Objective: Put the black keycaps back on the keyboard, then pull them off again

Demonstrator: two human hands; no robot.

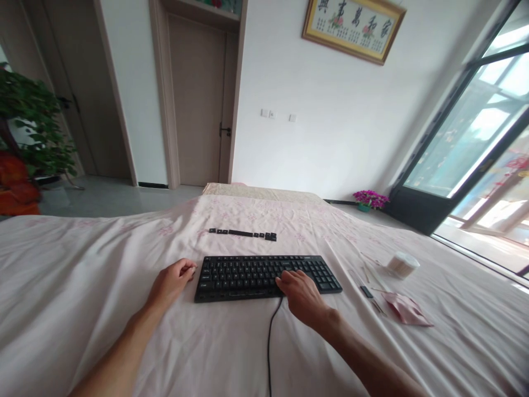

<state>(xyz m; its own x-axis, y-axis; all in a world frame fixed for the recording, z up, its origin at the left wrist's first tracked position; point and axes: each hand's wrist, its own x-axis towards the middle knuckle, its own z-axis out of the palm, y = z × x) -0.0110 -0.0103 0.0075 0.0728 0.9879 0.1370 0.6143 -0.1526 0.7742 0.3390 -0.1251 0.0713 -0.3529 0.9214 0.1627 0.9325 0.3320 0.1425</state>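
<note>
A black keyboard (pixel 239 273) lies flat on the pale sheet, its bottom row bare of keycaps along the front left. My right hand (pixel 300 289) rests over its lower right part, fingers bent together on the keys; whatever is under the fingertips is hidden. Just off the keyboard's left end, my left hand (pixel 177 274) lies on the sheet with thumb and fingers pinched together. Anything in that pinch is too small to name. Behind the keyboard, several loose keycaps, with the long space bar (pixel 241 233) among them, sit in a row.
A cable (pixel 269 342) runs from the keyboard towards me. To the right are a tub of cotton swabs (pixel 403 264), some loose swabs (pixel 366 274), a small dark piece (pixel 366 291) and a pink cloth (pixel 405 309). The sheet (pixel 198 353) has wrinkles.
</note>
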